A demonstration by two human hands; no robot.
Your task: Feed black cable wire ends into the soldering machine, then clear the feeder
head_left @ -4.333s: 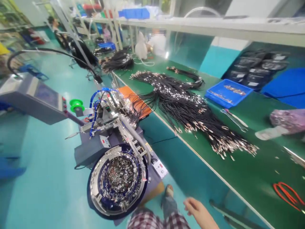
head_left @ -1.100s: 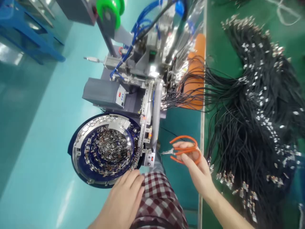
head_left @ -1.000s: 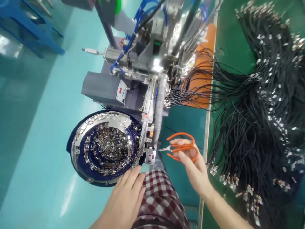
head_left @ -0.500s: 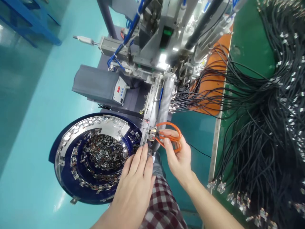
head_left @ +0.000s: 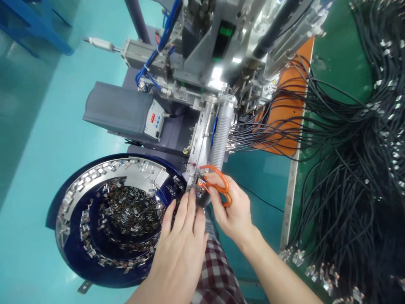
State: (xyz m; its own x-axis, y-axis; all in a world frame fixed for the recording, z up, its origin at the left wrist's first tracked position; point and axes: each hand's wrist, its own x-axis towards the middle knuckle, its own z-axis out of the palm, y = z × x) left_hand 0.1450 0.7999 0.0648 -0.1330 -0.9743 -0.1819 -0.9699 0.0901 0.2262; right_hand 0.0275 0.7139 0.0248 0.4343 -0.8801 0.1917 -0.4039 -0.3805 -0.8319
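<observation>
My right hand (head_left: 232,207) grips orange-handled scissors (head_left: 225,185) by the handles, with their metal end over the lower end of a metal feed rail (head_left: 198,147). Stretched out flat, the fingers of my left hand (head_left: 182,240) rest at the bottom end of that rail, beside the scissors. To the left of this hand is a dark blue round feeder bowl (head_left: 120,275), which holds a heap of small metal parts (head_left: 136,211). A grey ribbed hose (head_left: 220,139) runs along the right side of the rail.
A grey controller box (head_left: 118,109) with a red display stands above the bowl. Machine arms and blue tubes (head_left: 169,29) fill the top. Black cables (head_left: 341,126) with metal ends cross an orange mat (head_left: 281,137) and a green table (head_left: 335,63) at the right.
The scissors and my right hand have shifted slightly left, over the rail's end. My left hand stays at the rail, its fingers a little more spread. The whole view has shifted slightly.
</observation>
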